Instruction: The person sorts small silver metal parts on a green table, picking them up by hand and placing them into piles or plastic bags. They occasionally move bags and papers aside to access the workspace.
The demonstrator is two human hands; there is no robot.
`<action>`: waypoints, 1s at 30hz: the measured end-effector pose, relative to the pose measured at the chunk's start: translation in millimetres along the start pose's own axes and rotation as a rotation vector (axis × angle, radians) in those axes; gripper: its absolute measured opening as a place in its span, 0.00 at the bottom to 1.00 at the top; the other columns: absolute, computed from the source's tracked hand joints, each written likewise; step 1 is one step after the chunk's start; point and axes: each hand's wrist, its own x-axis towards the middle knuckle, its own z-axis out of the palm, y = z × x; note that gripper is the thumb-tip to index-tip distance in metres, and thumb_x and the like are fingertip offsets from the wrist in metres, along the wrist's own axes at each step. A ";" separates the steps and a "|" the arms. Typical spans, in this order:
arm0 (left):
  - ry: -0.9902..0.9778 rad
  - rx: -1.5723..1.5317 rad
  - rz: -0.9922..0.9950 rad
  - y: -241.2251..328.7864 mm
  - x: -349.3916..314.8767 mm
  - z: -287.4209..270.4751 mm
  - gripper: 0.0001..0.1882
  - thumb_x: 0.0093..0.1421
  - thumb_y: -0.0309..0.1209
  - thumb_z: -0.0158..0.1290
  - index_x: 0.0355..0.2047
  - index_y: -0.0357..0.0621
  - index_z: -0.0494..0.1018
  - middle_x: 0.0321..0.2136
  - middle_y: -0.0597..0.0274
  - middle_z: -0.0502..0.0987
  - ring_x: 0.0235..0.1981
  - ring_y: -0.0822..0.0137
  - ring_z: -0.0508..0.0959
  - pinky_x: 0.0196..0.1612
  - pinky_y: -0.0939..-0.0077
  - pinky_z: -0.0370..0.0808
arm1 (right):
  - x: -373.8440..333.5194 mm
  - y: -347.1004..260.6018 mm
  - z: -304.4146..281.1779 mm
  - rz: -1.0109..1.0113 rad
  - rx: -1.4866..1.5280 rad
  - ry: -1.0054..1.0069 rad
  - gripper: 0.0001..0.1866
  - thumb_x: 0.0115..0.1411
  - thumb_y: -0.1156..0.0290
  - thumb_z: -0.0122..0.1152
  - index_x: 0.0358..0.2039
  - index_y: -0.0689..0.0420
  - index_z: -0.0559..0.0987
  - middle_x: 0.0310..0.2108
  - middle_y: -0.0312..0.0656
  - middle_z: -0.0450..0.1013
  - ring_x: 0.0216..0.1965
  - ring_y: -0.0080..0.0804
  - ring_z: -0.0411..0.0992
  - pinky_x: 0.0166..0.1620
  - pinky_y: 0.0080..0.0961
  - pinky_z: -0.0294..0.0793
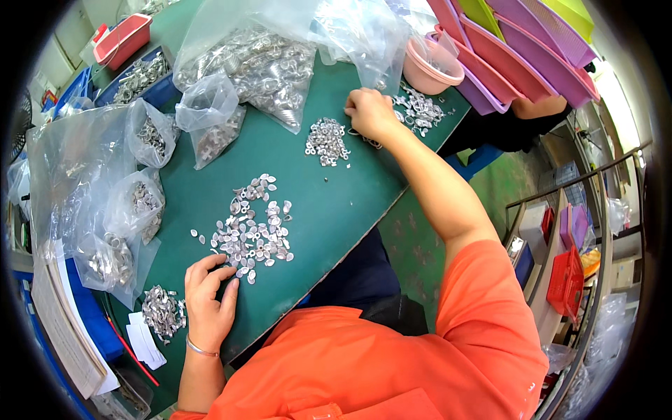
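Observation:
My left hand, a bangle on its wrist, rests at the near edge of a loose heap of small leaf-shaped metal pieces. Its fingers are slightly bent and apart, with the tips against the outermost pieces. Farther off, my right hand is closed, fingers curled down; whatever they may hold is hidden. It is between a pile of small ring-like metal parts and a scattered pile of pale metal parts. A few dark rings lie under its wrist.
Large clear bags of metal parts cover the far side of the green table. Smaller bags line the left. Another metal heap lies beside my left wrist. A pink bowl and stacked coloured baskets stand far right.

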 end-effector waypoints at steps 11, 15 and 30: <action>0.000 0.017 0.032 2.6 2.8 1.7 0.11 0.46 0.19 0.59 0.32 0.39 0.76 0.41 0.55 0.74 0.45 0.53 0.72 0.49 0.63 0.68 | -30.0 117.8 -17.4 0.004 -0.108 0.331 0.09 0.52 0.74 0.56 0.32 0.53 0.83 0.35 0.45 0.76 0.41 0.46 0.73 0.45 0.41 0.72; 0.011 0.021 -0.001 1.3 2.2 1.5 0.10 0.46 0.19 0.59 0.30 0.39 0.76 0.41 0.55 0.74 0.44 0.54 0.72 0.48 0.63 0.68 | -15.7 82.7 -8.8 0.120 -0.160 0.185 0.09 0.54 0.66 0.59 0.34 0.51 0.83 0.38 0.43 0.74 0.47 0.44 0.69 0.48 0.41 0.69; 0.036 -0.005 -0.012 0.3 5.4 3.6 0.07 0.46 0.19 0.58 0.28 0.40 0.76 0.38 0.56 0.75 0.42 0.55 0.72 0.47 0.65 0.68 | 60.4 74.5 -33.7 0.452 0.193 0.050 0.29 0.47 0.46 0.66 0.44 0.52 0.80 0.46 0.47 0.76 0.51 0.45 0.71 0.54 0.47 0.62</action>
